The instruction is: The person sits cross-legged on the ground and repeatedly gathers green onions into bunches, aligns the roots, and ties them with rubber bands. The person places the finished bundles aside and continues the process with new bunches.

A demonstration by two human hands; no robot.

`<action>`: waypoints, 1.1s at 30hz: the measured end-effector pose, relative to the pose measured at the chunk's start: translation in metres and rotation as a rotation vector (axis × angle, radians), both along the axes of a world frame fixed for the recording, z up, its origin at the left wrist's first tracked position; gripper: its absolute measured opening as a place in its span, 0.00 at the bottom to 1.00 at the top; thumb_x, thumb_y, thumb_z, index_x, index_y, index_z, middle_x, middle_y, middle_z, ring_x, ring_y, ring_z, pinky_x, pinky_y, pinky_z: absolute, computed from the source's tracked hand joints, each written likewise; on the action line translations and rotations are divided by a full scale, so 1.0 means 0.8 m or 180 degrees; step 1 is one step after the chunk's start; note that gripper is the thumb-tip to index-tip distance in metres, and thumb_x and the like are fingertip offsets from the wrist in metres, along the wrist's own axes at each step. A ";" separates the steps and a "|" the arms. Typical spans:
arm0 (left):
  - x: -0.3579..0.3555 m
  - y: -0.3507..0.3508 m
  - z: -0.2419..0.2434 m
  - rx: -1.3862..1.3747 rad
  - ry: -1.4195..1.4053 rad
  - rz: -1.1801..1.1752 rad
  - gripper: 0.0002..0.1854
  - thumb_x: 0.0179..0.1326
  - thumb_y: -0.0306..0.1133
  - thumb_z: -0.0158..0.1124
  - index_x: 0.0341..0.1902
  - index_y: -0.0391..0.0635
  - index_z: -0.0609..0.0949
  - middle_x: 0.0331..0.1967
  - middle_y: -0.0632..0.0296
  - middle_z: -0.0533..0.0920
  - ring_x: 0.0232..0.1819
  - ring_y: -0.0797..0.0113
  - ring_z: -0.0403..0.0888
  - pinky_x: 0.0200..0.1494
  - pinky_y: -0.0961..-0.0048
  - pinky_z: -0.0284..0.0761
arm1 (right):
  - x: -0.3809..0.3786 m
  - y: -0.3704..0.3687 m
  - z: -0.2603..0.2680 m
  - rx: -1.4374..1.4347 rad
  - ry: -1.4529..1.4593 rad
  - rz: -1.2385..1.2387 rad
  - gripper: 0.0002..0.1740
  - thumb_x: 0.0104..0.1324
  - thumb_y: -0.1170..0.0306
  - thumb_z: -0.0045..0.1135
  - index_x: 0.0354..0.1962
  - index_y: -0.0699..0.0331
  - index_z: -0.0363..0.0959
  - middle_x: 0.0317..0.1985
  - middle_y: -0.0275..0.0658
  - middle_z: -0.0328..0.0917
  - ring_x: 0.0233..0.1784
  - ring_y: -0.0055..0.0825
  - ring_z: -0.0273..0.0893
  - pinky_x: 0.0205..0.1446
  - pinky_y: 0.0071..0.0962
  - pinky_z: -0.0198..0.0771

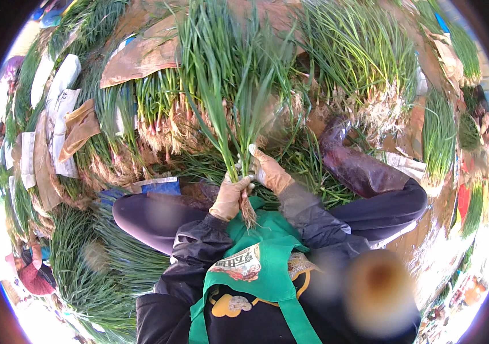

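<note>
My left hand, in a pale glove, grips a small bunch of green allium stalks low down, just above their roots. The pale roots hang below the fist over a green apron. On the other side, my right hand, gloved too, has its fingers curled against the same stalks, thumb pointing up along them. Its fingertips are partly hidden, so how firmly they grip cannot be told. The long leaves fan upward and overlap a large standing bundle behind.
More rooted bundles stand at the upper right, others at the left under brown sheeting. Loose leaves lie between my bent legs, near a dark boot. A long-leaf heap lies left. Another person is at far left.
</note>
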State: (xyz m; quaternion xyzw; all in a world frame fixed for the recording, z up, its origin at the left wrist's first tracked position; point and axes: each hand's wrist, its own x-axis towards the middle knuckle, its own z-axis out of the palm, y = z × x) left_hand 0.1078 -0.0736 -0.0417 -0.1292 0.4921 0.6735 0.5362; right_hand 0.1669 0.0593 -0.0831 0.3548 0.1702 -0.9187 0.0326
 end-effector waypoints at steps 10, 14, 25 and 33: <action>0.001 -0.005 -0.017 0.0209 -0.0164 0.0074 0.08 0.66 0.36 0.53 0.45 0.48 0.72 0.22 0.73 0.70 0.20 0.82 0.66 0.22 0.84 0.64 | -0.020 -0.011 -0.070 -0.0604 0.0203 -0.1560 0.14 0.69 0.62 0.38 0.25 0.54 0.66 0.15 0.27 0.60 0.14 0.25 0.57 0.26 0.34 0.63; -0.013 -0.012 0.052 0.0897 -0.0646 -0.0102 0.04 0.65 0.31 0.52 0.38 0.45 0.74 0.29 0.67 0.74 0.26 0.77 0.70 0.29 0.78 0.70 | -0.010 0.030 -0.042 0.0612 -0.0875 -0.2124 0.15 0.70 0.64 0.34 0.27 0.53 0.67 0.14 0.27 0.58 0.13 0.20 0.55 0.16 0.25 0.54; -0.113 -0.023 0.052 0.0265 0.0412 -0.0320 0.27 0.65 0.29 0.53 0.66 0.42 0.61 0.37 0.62 0.78 0.27 0.76 0.72 0.30 0.83 0.70 | 0.057 0.088 -0.029 0.6352 -0.2848 0.0751 0.21 0.56 0.68 0.52 0.48 0.63 0.70 0.41 0.45 0.75 0.46 0.40 0.72 0.52 0.36 0.67; -0.091 0.028 -0.001 -0.0128 -0.0553 -0.0270 0.23 0.63 0.44 0.57 0.59 0.48 0.72 0.28 0.65 0.79 0.29 0.67 0.79 0.37 0.69 0.76 | 0.004 0.074 -0.047 0.5620 -0.2171 -0.0351 0.09 0.57 0.70 0.52 0.36 0.63 0.73 0.33 0.49 0.76 0.38 0.47 0.74 0.44 0.39 0.68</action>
